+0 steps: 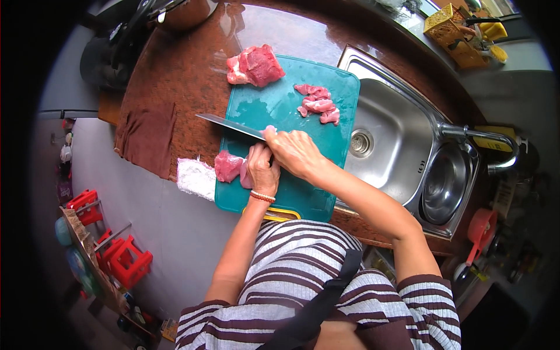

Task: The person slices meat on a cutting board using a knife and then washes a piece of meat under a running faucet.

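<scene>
My right hand (pixel 295 151) grips a kitchen knife (pixel 232 124), its long blade pointing to the left across a green cutting board (pixel 315 175). A small bit of pink shows by the knuckles of that hand; I cannot tell if it is meat or the handle. Just below the blade, my left hand (pixel 261 168) presses on a piece of raw meat (pixel 246 176) that its fingers partly hide. Beside it lies a chunk of raw meat (pixel 228 166). A larger block of meat (pixel 256 65) sits at the board's far left corner, and cut strips (pixel 318 103) lie at the far right.
A steel sink (pixel 393 131) with a tap (pixel 498 135) adjoins the board on the right; a metal bowl (pixel 444 188) stands in its smaller basin. A white cloth (pixel 195 178) and a brown cloth (pixel 148 135) lie left. Red stools (pixel 127 260) stand on the floor.
</scene>
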`<control>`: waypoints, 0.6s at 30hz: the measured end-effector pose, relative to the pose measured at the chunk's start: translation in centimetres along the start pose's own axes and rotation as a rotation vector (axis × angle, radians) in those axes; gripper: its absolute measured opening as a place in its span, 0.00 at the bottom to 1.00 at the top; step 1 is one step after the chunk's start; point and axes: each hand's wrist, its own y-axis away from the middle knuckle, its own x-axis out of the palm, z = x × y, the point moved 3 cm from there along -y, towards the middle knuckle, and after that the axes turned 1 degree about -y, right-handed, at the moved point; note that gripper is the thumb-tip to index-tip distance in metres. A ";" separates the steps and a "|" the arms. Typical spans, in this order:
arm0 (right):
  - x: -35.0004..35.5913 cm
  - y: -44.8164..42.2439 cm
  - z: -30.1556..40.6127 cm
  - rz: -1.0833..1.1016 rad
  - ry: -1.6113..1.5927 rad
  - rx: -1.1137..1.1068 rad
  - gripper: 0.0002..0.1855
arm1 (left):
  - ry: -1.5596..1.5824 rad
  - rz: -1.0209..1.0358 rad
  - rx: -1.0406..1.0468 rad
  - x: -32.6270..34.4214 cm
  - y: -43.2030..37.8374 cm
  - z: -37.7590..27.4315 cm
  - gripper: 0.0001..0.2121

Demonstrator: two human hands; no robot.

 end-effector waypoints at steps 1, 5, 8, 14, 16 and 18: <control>0.0 0.0 0.1 -0.008 0.002 -0.001 0.10 | 0.010 -0.002 -0.029 -0.1 0.1 0.2 0.11; -1.0 2.1 -0.3 0.007 0.008 -0.002 0.11 | -0.007 -0.022 0.013 -0.4 0.0 0.0 0.09; -3.1 5.2 -2.0 0.216 0.080 0.214 0.07 | -0.010 -0.014 -0.013 -0.6 -0.1 -0.3 0.08; -6.2 6.6 -2.6 0.132 0.088 0.338 0.08 | 0.032 -0.076 -0.068 -0.7 -0.5 -0.8 0.08; -6.8 6.6 -1.0 0.221 0.096 0.294 0.07 | 0.034 -0.064 -0.066 -0.5 -0.2 -0.2 0.08; -7.0 6.7 0.0 0.279 0.104 0.282 0.07 | 0.040 -0.001 -0.098 -0.3 0.2 0.4 0.08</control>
